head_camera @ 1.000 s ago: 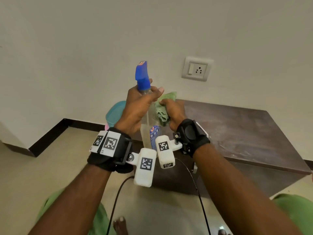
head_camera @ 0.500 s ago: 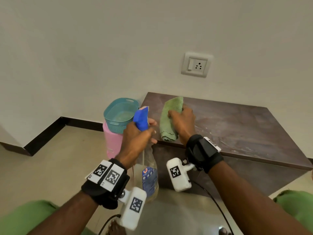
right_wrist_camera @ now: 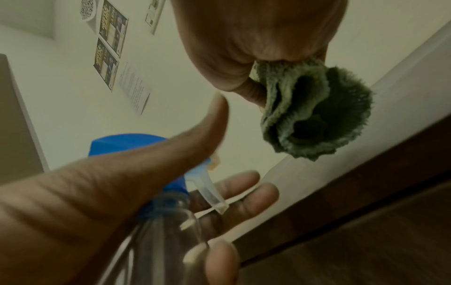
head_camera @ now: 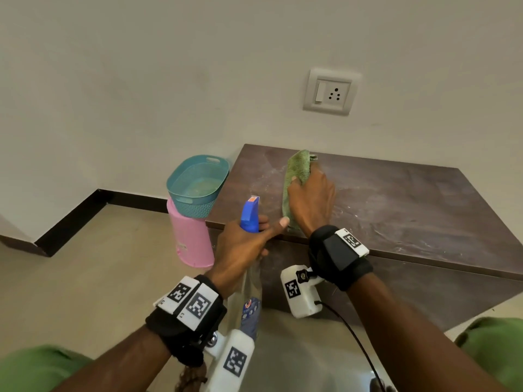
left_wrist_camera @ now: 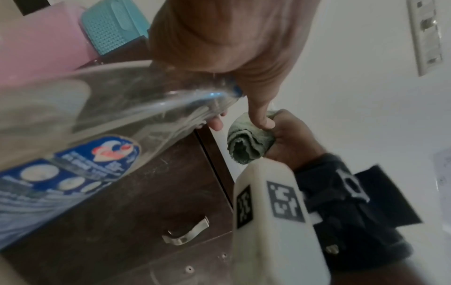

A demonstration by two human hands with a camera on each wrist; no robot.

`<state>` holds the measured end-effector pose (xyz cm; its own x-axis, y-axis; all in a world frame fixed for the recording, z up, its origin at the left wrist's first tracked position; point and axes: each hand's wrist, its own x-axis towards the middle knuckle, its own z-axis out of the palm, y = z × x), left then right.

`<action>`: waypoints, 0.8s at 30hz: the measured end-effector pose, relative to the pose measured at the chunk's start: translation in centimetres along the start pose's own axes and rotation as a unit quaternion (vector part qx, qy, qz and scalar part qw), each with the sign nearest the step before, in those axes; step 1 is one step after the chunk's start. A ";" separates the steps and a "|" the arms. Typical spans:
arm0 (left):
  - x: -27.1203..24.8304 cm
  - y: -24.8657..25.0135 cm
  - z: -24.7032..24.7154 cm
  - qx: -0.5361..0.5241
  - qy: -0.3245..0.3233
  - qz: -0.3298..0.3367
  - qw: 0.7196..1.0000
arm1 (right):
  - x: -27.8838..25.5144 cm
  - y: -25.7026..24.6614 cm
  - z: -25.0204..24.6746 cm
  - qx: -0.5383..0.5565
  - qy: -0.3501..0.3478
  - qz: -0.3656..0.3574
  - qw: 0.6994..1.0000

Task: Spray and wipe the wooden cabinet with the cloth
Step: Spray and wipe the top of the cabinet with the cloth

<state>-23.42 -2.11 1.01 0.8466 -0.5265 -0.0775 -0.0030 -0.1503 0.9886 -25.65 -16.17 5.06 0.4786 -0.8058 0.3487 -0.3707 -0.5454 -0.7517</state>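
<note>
A dark brown wooden cabinet [head_camera: 410, 210] stands against the wall, its top streaked with wet marks. My right hand [head_camera: 311, 199] grips a folded green cloth [head_camera: 297, 171] and presses it on the left part of the top. The right wrist view shows the cloth [right_wrist_camera: 317, 115] bunched in that hand. My left hand [head_camera: 243, 244] holds a clear spray bottle [head_camera: 250, 213] with a blue head by its neck, just in front of the cabinet's front left edge. The bottle [left_wrist_camera: 97, 115] hangs down past the cabinet front [left_wrist_camera: 146, 192].
A teal basket [head_camera: 198, 185] sits on a pink bin [head_camera: 192, 239] on the floor, close against the cabinet's left side. A wall socket [head_camera: 329, 91] is above the cabinet. A metal handle [left_wrist_camera: 187, 233] sticks out of the cabinet front.
My left hand lowered the spray bottle from in front of the wall to below the cabinet edge. My right hand brought the cloth down onto the top and slid it farther back.
</note>
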 end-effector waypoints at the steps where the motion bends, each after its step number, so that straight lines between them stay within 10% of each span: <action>1: 0.1 0.0 0.0 -0.010 -0.005 0.002 1.000 | -0.1 0.2 0.1 0.001 -0.004 -0.002 1.000; 16: 0.0 -0.5 0.9 0.007 0.037 -0.048 0.998 | -1.0 1.0 -0.8 -0.026 -0.019 -0.010 0.999; 24: -1.6 0.0 2.6 0.009 -0.065 0.005 0.998 | -1.0 2.0 -2.9 -0.030 0.007 0.025 0.999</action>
<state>-26.13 -3.46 0.81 0.7703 -0.6320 -0.0847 -0.0213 -0.1584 0.9872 -29.15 -17.12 4.86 0.4476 -0.8352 0.3194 -0.4406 -0.5168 -0.7340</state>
